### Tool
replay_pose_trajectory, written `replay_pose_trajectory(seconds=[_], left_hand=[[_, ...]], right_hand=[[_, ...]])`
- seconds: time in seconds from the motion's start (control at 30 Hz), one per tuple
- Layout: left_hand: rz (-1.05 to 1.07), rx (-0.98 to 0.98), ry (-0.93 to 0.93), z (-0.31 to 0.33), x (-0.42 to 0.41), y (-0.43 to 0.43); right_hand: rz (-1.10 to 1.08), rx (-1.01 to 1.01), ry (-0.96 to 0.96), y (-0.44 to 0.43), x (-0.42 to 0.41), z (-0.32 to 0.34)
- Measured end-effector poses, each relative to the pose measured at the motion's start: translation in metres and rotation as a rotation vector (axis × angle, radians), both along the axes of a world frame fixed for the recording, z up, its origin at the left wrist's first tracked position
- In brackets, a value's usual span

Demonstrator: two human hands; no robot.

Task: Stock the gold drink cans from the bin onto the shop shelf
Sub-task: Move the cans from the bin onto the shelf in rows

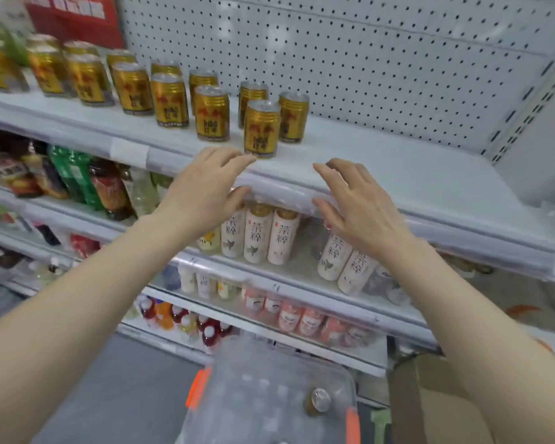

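— Many gold cans stand up straight on the top shelf. They are shiny gold with red marks and dark letters, and they have silver tops.

— Where do they sit?

— They make a slanting line, two deep, from about 10 o'clock toward the middle. The nearest can is right at the front edge of the shelf, close to 12 o'clock. One more gold can lies low in the clear bin at about 6 o'clock. I can only see its silver top.

— What are the hands doing?

— Both are empty, with fingers spread and a bit bent. The left hand is just below the nearest can, with its fingertips near the can's bottom. I cannot tell if they touch it. The right hand is at the shelf's front rail, off to 1 o'clock.

— Is there room on the shelf?

— Yes. From the last cans out to 2 o'clock the shelf is bare white, back to the wall with little holes.

— And the edges?

— The front rail has a clear strip along it. Under it stand tall pink-white cans on the next shelf, close behind the hands. The bin has orange handles on its sides. A brown box sits just beside it at 5 o'clock.
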State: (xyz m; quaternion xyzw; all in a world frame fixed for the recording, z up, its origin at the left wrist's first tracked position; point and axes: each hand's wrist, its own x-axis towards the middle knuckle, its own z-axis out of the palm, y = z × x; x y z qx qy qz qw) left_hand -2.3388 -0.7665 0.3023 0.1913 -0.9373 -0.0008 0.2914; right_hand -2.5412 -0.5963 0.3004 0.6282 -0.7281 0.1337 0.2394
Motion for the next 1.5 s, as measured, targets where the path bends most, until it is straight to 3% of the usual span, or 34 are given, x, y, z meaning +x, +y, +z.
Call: replay_pose_trajectory(seconds=[0.17,0.4,0.6,0.77,1.2,1.37,1.5], left_hand=[[-0.034,0.098,-0.034,-0.099,0.014,0.081],[-0.03,0.452,-0.263,-0.269,0.04,0.175],[-0.021,0.724,-0.528,-0.388,0.047,0.219],[-0.052,0.818,-0.676,-0.466,0.03,0.227],[-0.142,0.945,-1.127,-0.569,-0.007,0.245],[-0.091,0.947,-1.076,-0.57,-0.007,0.244],[0.031,1.048,-0.926,-0.546,0.0,0.227]], right_hand=[[0.032,0.095,-0.088,0.1,0.019,-0.105],[-0.087,0.405,-0.473,0.206,0.061,-0.28],[-0.183,0.762,-0.598,0.227,0.091,-0.399],[-0.287,0.963,-0.623,0.211,0.091,-0.472],[-0.425,1.269,-0.766,0.194,0.097,-0.547],[-0.411,1.26,-0.742,0.19,0.096,-0.55],[-0.427,1.141,-0.846,0.186,0.093,-0.527]])
